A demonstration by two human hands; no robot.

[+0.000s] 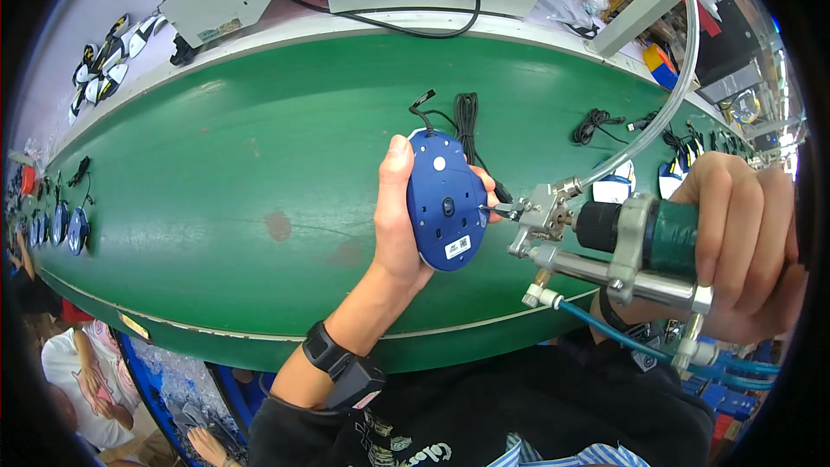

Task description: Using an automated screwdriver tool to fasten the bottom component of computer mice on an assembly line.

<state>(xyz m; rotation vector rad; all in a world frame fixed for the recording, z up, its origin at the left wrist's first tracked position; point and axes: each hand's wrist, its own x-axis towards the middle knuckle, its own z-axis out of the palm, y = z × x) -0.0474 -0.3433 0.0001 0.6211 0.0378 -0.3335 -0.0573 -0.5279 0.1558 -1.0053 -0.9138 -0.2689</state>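
Observation:
My left hand [396, 227] is wrapped round a blue computer mouse [429, 220], its underside turned up. Screw holes, a round white pad, a sensor opening and a small white label show on that underside. The mouse's black cable [466, 119] lies bundled just beyond it. In my right hand [745, 229] is a power screwdriver [653, 233] with a metal feeding head, lying nearly level. Its narrow tip reaches the right edge of the mouse's underside; whether it touches cannot be made out. A clear hose [688, 43] and blue air tubes [605, 329] run from the screwdriver.
The green conveyor belt [216, 207] carries several mice [78, 227] at left and others [614, 182] at right. More mice [108, 60] lie beyond its far rail. A grey post [644, 4] rises at far right. A person in white [82, 380] is at lower left.

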